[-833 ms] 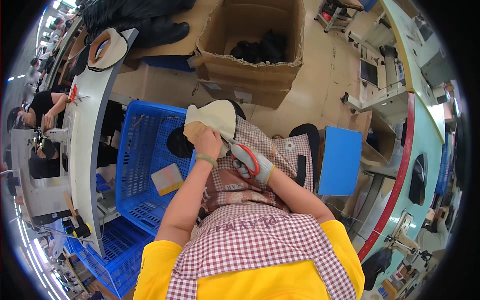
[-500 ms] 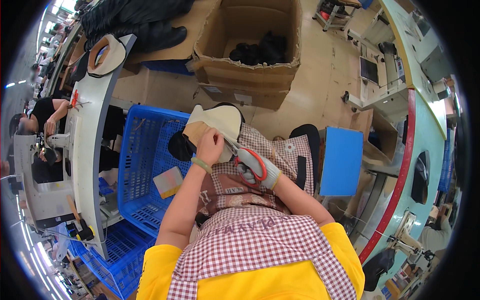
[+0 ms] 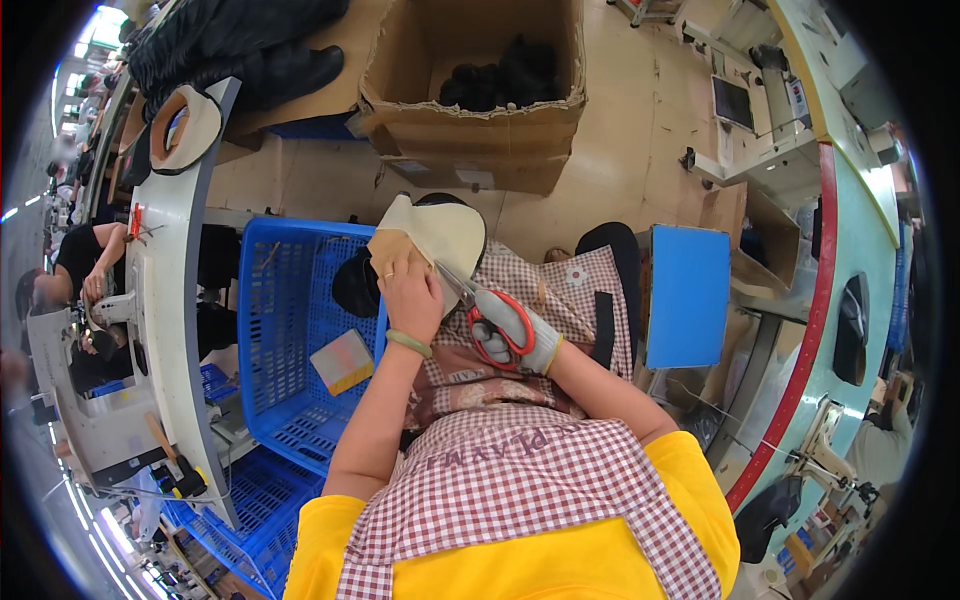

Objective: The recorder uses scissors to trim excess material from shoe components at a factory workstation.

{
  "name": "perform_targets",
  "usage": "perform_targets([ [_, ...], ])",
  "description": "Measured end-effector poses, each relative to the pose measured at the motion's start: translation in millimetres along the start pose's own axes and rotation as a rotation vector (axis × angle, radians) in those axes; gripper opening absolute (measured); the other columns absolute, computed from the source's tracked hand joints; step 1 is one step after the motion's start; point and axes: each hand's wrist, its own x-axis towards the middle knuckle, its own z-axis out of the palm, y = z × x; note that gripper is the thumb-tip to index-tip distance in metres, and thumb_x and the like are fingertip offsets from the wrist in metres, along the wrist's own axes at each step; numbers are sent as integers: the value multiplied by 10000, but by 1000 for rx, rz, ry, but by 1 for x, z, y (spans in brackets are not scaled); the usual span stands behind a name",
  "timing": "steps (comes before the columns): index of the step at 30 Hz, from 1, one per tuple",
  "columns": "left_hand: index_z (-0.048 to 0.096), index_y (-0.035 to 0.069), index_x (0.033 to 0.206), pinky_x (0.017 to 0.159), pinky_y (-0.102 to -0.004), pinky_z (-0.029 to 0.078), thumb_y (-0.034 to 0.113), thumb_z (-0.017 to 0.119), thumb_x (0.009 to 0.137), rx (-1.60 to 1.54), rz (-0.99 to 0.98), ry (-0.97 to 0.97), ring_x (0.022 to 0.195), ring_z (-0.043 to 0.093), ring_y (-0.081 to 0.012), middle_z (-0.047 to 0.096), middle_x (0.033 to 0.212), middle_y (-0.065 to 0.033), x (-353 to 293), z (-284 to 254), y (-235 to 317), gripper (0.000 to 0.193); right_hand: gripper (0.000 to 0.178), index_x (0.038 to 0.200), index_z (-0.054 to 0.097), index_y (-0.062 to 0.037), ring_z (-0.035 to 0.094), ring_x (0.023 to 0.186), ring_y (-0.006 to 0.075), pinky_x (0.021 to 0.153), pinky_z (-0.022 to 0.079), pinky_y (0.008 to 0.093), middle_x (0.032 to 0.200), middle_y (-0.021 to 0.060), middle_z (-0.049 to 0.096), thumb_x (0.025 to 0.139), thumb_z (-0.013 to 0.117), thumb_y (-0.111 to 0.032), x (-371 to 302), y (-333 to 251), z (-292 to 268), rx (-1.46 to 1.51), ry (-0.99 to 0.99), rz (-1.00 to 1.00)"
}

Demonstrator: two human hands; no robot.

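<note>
Over my lap lies a curved cream piece [image 3: 442, 230] with a tan patch and a black edge, which looks like a boot upper turned inside out. My left hand [image 3: 412, 298], bare, with a ring and a green bangle, grips its near tan end. Fingers of my gloved right hand [image 3: 515, 330] are wrapped round the red handles of a pair of scissors [image 3: 518, 318]. The scissor blades point up and left and lie against the cream piece, just right of my left fingers. How far apart the blades are is hard to tell.
On my left stands a blue crate [image 3: 285, 320] holding a black piece and a small pale block [image 3: 342, 362]. Ahead is a cardboard box [image 3: 470, 145] with black items. A blue board [image 3: 688, 296] is at my right. Another person sits at a sewing machine [image 3: 95, 390] far left.
My left hand has turned so its back and fingers lie flatter over the cream piece. The scissors have shifted slightly, their blades now against the piece. The whole view has moved a little.
</note>
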Motion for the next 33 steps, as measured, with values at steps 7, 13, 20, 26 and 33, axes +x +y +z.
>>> perform_targets([
  [7,555,-3,743,892,-381,402,71,589,780,-576,-192,-14,1083,475,-330,547,1201,-172,-2,10,-29,89,400,890,507,-113,443,454,90,390,348,217,673,8,545,894,511,-513,-4,-2,3,-21,-40,18],
  [13,574,-3,750,928,-392,377,97,603,795,-627,-277,-35,1119,453,-325,526,1250,-155,-7,10,-19,114,343,934,506,-119,435,427,92,366,339,206,669,31,558,920,487,-461,-7,-8,5,4,-64,52],
  [20,584,-3,750,960,-417,347,99,608,789,-612,-285,-33,1146,429,-338,518,1266,-160,-8,10,-16,112,353,1038,510,-126,414,402,90,339,321,190,668,47,557,942,445,-459,4,-6,0,161,-113,72],
  [26,591,1,738,961,-370,363,100,613,789,-581,-298,-52,1155,455,-293,518,1286,-142,-8,12,-19,114,375,1067,509,-149,410,404,85,330,314,188,662,43,537,932,442,-493,10,-2,-6,306,-247,49],
  [33,596,11,731,993,-370,339,99,611,781,-612,-275,-52,1174,443,-297,513,1294,-141,-8,11,-19,102,407,1037,506,-147,401,389,87,314,308,195,641,36,520,922,430,-530,20,5,-11,283,-214,46],
])
